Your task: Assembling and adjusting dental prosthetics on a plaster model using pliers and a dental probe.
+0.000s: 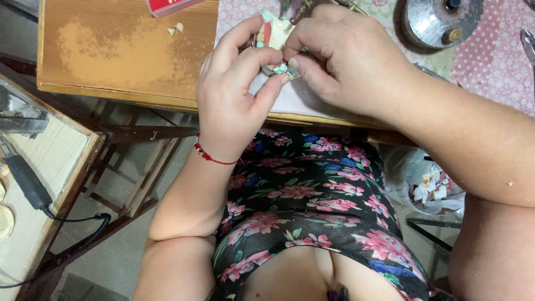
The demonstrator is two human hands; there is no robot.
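My left hand [234, 89] and my right hand [345, 56] meet over the near edge of a wooden table [111, 61]. Together they grip a small pale object with turquoise parts [274, 34], mostly hidden by the fingers. The left thumb and forefinger pinch its lower end, where a turquoise bit [280, 68] shows. My right fingers curl over its top and right side. A red cord bracelet [209, 156] circles my left wrist.
A round metal container [432, 22] sits on a pink patterned cloth [496, 61] at the right. Two small pale bits [175, 29] and a red box [167, 5] lie on the table. A side table with a black cabled tool [25, 181] stands left. A bag of scraps [429, 187] hangs right.
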